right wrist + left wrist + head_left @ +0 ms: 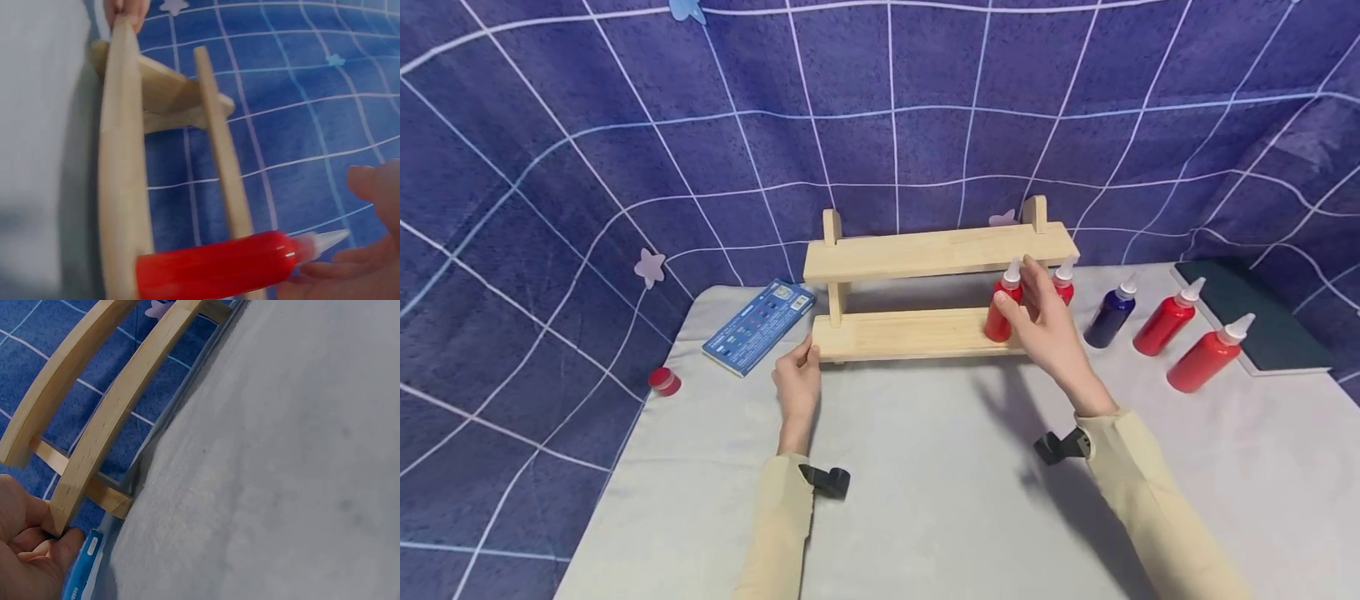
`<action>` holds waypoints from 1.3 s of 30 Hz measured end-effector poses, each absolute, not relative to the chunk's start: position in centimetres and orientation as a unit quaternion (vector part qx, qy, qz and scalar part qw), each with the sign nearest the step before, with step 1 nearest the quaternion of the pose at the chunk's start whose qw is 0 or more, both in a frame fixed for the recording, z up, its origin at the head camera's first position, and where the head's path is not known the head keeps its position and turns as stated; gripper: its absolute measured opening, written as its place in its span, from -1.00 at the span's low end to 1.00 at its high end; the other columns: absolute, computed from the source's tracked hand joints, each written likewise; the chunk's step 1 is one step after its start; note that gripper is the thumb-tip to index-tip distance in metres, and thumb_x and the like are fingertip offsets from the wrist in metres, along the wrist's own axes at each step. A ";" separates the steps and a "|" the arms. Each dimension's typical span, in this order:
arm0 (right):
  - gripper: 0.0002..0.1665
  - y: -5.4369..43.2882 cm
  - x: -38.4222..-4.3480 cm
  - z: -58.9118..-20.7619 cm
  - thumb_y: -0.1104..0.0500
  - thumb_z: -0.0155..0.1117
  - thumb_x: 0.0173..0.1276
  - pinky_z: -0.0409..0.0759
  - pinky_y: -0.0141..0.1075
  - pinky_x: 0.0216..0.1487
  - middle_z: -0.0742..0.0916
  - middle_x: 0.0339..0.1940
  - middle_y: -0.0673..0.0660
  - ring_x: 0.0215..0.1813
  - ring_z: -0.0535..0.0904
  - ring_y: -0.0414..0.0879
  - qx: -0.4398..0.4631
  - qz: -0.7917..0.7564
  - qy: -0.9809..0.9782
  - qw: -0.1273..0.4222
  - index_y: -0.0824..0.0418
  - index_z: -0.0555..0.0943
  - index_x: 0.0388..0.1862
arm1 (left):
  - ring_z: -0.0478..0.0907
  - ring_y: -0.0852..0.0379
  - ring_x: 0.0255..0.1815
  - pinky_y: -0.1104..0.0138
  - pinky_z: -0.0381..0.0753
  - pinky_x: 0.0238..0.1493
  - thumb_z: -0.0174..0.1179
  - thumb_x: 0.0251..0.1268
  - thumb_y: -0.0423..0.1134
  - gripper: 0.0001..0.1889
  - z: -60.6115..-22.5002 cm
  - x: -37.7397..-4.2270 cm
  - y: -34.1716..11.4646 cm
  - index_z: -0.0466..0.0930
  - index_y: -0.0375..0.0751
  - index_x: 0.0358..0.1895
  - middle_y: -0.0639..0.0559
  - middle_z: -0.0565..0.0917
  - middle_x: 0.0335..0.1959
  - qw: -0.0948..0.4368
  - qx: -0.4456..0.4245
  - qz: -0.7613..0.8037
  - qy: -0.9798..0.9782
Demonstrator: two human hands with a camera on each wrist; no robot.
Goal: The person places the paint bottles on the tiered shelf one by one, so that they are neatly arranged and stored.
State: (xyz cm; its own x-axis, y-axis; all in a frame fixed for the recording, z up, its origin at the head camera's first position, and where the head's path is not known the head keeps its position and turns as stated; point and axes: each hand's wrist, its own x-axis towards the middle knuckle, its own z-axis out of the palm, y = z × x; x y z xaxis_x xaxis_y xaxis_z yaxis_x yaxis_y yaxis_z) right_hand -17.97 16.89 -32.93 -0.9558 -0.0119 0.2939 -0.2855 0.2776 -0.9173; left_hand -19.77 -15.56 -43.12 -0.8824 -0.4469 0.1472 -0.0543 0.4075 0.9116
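Observation:
A two-tier wooden rack (pixel 910 335) stands at the back of the table. My left hand (pixel 797 385) grips the left end of its lower board, thumb and fingers pinching the wood in the left wrist view. On that board's right part stands a red squeeze bottle (pixel 1002 310) with a white pointed nozzle, upright. My right hand (pixel 1047 327) is beside it, fingers spread and loosely bent around the nozzle area; the right wrist view shows the palm (pixel 375 275) close to the nozzle without closing on the bottle (pixel 215 265). Another red bottle (pixel 1063 282) is partly hidden behind the right hand.
Right of the rack stand a dark blue bottle (pixel 1110 315) and two more red bottles, one nearer (pixel 1204 362), one farther (pixel 1165 323). A dark green book (pixel 1255 312) lies behind them. At left are a blue box (pixel 758 327) and a small red-lidded jar (pixel 664 382). Patterned blue cloth hangs behind.

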 end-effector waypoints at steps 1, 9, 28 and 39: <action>-0.19 16.9 -17.7 -32.5 0.27 0.16 0.44 0.10 -0.02 0.52 0.29 0.48 0.41 0.51 0.18 0.20 0.096 0.594 -0.790 0.114 0.40 0.02 0.53 | 0.66 -0.08 0.02 0.12 0.65 0.02 0.17 0.37 -0.34 -0.67 -43.1 -19.8 -15.5 0.59 -0.25 0.17 -0.25 0.65 0.05 0.188 0.152 -0.524 -0.817; -0.24 18.1 -15.1 -30.7 0.24 0.14 0.47 0.24 0.05 0.44 0.34 0.47 0.35 0.49 0.24 0.19 0.098 0.576 -0.802 0.124 0.28 0.09 0.55 | 0.65 -0.08 0.05 0.14 0.64 0.03 0.17 0.38 -0.32 -0.67 -43.0 -19.8 -15.6 0.58 -0.26 0.17 -0.25 0.64 0.07 0.184 0.152 -0.521 -0.820; -0.25 24.9 -12.3 -31.9 0.12 0.10 0.51 0.34 -0.56 0.29 0.35 0.45 0.41 0.46 0.26 0.26 0.031 0.542 -0.824 0.162 0.25 0.09 0.55 | 0.63 -0.08 0.08 0.13 0.64 0.03 0.11 0.43 -0.31 -0.66 -43.3 -20.0 -15.5 0.55 -0.28 0.21 -0.24 0.62 0.10 0.182 0.147 -0.517 -0.823; -0.30 29.4 -11.3 -32.7 0.14 0.09 0.51 0.47 -0.63 0.10 0.44 0.41 0.28 0.27 0.44 -0.31 -0.024 0.534 -0.820 0.207 0.20 0.15 0.54 | 0.62 -0.09 0.09 0.10 0.64 0.03 0.11 0.42 -0.33 -0.66 -43.4 -20.1 -15.4 0.56 -0.26 0.20 -0.25 0.63 0.09 0.186 0.141 -0.515 -0.825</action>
